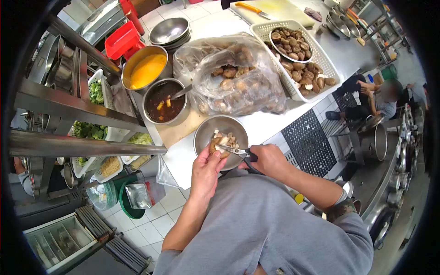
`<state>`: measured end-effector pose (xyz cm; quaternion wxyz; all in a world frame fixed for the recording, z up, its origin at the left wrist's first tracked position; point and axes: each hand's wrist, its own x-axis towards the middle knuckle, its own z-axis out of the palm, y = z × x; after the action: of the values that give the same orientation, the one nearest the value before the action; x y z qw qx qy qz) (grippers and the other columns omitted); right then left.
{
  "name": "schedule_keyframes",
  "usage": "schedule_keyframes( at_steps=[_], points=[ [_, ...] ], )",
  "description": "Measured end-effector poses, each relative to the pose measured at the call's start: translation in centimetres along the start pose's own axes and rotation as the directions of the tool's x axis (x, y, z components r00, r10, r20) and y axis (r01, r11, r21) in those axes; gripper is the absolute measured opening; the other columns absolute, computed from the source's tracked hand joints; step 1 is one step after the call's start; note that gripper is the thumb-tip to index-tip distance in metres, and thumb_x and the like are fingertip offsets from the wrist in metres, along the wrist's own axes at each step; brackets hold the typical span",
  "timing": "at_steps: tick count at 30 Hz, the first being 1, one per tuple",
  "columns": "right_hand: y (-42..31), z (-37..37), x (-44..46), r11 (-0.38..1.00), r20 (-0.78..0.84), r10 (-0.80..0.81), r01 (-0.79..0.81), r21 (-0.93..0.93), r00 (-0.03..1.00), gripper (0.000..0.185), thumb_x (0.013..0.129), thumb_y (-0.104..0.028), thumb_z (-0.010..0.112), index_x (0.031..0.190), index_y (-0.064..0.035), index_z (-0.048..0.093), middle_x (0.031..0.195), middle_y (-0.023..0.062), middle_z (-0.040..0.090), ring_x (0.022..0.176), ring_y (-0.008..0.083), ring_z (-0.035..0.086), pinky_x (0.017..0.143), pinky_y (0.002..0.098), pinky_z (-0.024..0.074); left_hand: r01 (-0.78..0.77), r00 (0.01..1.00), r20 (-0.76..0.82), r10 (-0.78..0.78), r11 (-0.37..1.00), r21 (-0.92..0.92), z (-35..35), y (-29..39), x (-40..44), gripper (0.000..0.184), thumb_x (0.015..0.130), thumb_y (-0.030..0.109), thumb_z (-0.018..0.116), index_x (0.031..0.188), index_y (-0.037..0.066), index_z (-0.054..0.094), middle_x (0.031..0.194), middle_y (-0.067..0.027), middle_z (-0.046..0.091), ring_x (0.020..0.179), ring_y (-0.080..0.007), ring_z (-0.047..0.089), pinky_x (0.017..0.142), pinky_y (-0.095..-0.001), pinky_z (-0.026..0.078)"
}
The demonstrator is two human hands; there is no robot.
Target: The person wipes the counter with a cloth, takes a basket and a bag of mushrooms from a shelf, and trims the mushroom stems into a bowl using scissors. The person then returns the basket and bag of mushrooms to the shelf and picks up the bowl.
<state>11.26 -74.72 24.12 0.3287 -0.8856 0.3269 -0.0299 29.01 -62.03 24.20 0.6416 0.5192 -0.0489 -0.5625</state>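
Note:
My left hand (206,172) pinches a brown-capped mushroom (214,145) above a steel bowl (200,133). Black-handled scissors (250,156) are gripped in my right hand (271,160), with their blades against the pale underside of the mushroom. Cut mushroom stems (234,140) lie in the bowl below. Beyond the bowl, a large clear plastic bag (247,94) of mushrooms rests on the white table. At the back right stands a white perforated basket (327,68). It holds loose mushrooms (308,78) and a bowl heaped with mushrooms (291,44).
Left of the bag stand a pot of dark sauce (166,101) with a spoon and a pot of yellow liquid (147,71). A knife (251,8) lies on a cutting board (286,11). Metal rails (87,142) cross at left. A person (385,98) sits at far right.

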Motion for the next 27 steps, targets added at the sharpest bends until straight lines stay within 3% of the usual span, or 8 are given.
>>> schedule_keyframes(
  at_steps=[2, 3, 6, 7, 10, 15, 18, 27],
  points=[
    [-0.4, -0.4, 0.2, 0.977, 0.189, 0.122, -0.152, 0.151, 0.974, 0.052, 0.075, -0.046, 0.083, 0.079, 0.0019, 0.063, 0.060, 0.0124, 0.061, 0.053, 0.0277, 0.060, 0.054, 0.0362, 0.0496, 0.038, 0.998, -0.044, -0.034, 0.996, 0.075, -0.4, -0.2, -0.7, 0.039, 0.102, 0.013, 0.054, 0.139, 0.001, 0.049, 0.124, -0.0072, 0.062, 0.110, -0.0131, 0.062, 0.093, -0.0270, 0.051],
    [0.3, -0.6, 0.4, 0.904, 0.442, 0.164, -0.314, 0.292, 0.882, 0.050, 0.080, -0.044, 0.081, 0.087, 0.0026, 0.066, 0.064, 0.0054, 0.062, 0.055, 0.0178, 0.059, 0.054, 0.0308, 0.0480, 0.037, 0.998, -0.057, -0.031, 0.993, 0.113, -0.4, 0.1, -0.2, 0.040, 0.102, 0.013, 0.054, 0.139, 0.000, 0.048, 0.124, -0.0078, 0.062, 0.110, -0.0128, 0.061, 0.093, -0.0269, 0.050],
    [1.4, -1.9, -0.3, 0.619, 0.689, 0.074, -0.575, 0.535, 0.721, 0.051, 0.081, -0.045, 0.081, 0.093, 0.0019, 0.067, 0.069, 0.0005, 0.062, 0.063, 0.0123, 0.060, 0.056, 0.0274, 0.0480, 0.044, 0.998, -0.051, -0.035, 0.982, 0.185, -1.4, 0.6, 0.2, 0.041, 0.102, 0.014, 0.054, 0.140, -0.001, 0.046, 0.124, -0.0093, 0.062, 0.109, -0.0138, 0.062, 0.093, -0.0278, 0.051],
    [2.2, -2.0, -0.2, 0.636, 0.724, 0.047, -0.580, 0.510, 0.688, 0.056, 0.078, -0.047, 0.083, 0.101, 0.0015, 0.066, 0.082, 0.0032, 0.064, 0.075, 0.0140, 0.061, 0.066, 0.0269, 0.0498, 0.005, 0.997, -0.073, 0.005, 0.991, 0.136, -1.5, 0.6, 0.3, 0.039, 0.102, 0.014, 0.054, 0.138, -0.001, 0.048, 0.123, -0.0086, 0.063, 0.108, -0.0139, 0.063, 0.092, -0.0277, 0.051],
    [2.7, -2.9, -0.5, 0.799, 0.640, 0.045, -0.412, 0.438, 0.767, 0.062, 0.076, -0.049, 0.084, 0.106, 0.0013, 0.063, 0.091, 0.0050, 0.064, 0.086, 0.0147, 0.061, 0.076, 0.0277, 0.0495, -0.087, 0.991, -0.099, 0.093, 0.994, 0.059, -1.2, 1.4, 0.8, 0.034, 0.102, 0.013, 0.054, 0.134, 0.000, 0.053, 0.122, -0.0071, 0.064, 0.106, -0.0138, 0.064, 0.090, -0.0274, 0.053],
    [2.5, -4.3, 0.5, 0.782, 0.604, 0.045, -0.404, 0.474, 0.796, 0.069, 0.074, -0.047, 0.086, 0.112, 0.0034, 0.060, 0.097, 0.0057, 0.064, 0.091, 0.0138, 0.059, 0.082, 0.0289, 0.0482, -0.139, 0.990, 0.008, 0.140, 0.974, 0.180, 3.4, 2.3, 1.3, 0.037, 0.102, 0.012, 0.055, 0.135, -0.003, 0.055, 0.116, -0.0080, 0.067, 0.099, -0.0119, 0.065, 0.085, -0.0253, 0.054],
    [3.7, -5.1, 0.4, 0.700, 0.547, 0.033, -0.410, 0.584, 0.836, 0.069, 0.075, -0.046, 0.086, 0.113, 0.0045, 0.060, 0.096, 0.0057, 0.064, 0.090, 0.0129, 0.059, 0.081, 0.0281, 0.0477, -0.183, 0.983, 0.040, 0.178, 0.954, 0.236, 5.6, 2.6, 2.1, 0.038, 0.101, 0.011, 0.056, 0.136, -0.004, 0.054, 0.115, -0.0077, 0.067, 0.097, -0.0113, 0.065, 0.083, -0.0251, 0.055],
    [7.6, -11.8, -0.9, 0.710, 0.290, 0.105, -0.276, 0.648, 0.951, 0.053, 0.077, -0.048, 0.083, 0.089, 0.0008, 0.068, 0.073, 0.0027, 0.061, 0.070, 0.0125, 0.055, 0.063, 0.0292, 0.0443, -0.245, 0.964, 0.177, 0.198, 0.923, 0.298, 15.3, 3.4, 4.5, 0.033, 0.100, 0.010, 0.056, 0.131, -0.002, 0.058, 0.114, -0.0077, 0.069, 0.098, -0.0130, 0.067, 0.085, -0.0262, 0.055]
  ],
)
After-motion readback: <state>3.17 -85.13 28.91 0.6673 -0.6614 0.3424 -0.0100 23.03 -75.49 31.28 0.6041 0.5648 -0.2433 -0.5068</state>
